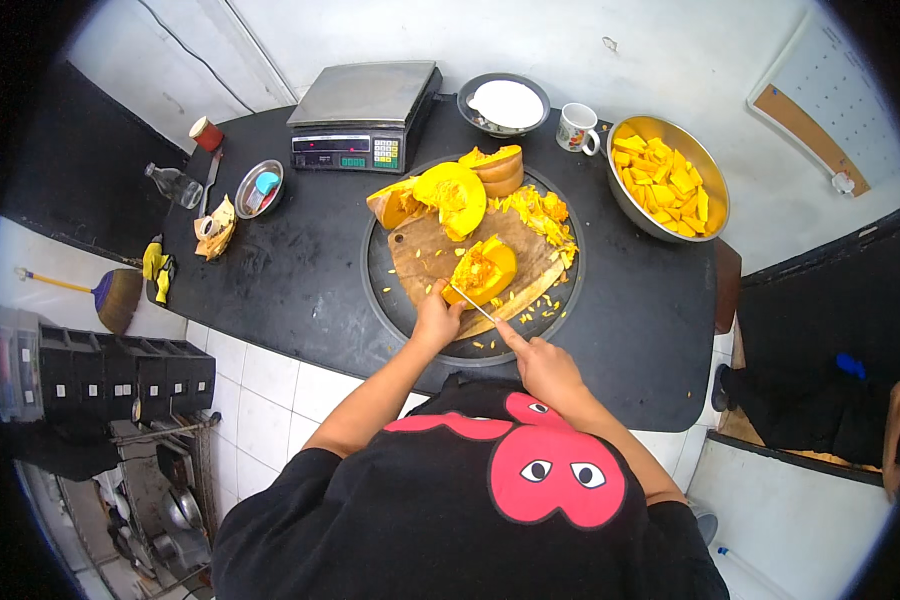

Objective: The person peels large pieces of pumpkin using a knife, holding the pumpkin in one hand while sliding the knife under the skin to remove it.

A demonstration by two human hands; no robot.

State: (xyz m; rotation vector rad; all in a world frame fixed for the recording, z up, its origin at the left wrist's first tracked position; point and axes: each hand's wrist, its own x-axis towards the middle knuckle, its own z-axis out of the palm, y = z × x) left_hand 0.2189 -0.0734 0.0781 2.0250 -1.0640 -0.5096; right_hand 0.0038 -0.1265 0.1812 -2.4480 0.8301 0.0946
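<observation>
A wedge of orange pumpkin rests on a wooden cutting board, its stringy, seedy hollow facing up. My left hand grips the wedge at its near left end. In my right hand is a knife, forefinger laid along it, the blade at the wedge's hollow. The board lies in a round dark tray. Farther back on it are a large cut pumpkin piece and another pumpkin chunk. Scraped pulp and seeds are heaped at the board's right edge, with loose seeds scattered nearer me.
A steel bowl of pumpkin cubes stands at the right. Along the wall are a digital scale, a dark bowl and a mug. Leftward sit a small metal bowl, a glass bottle and another knife.
</observation>
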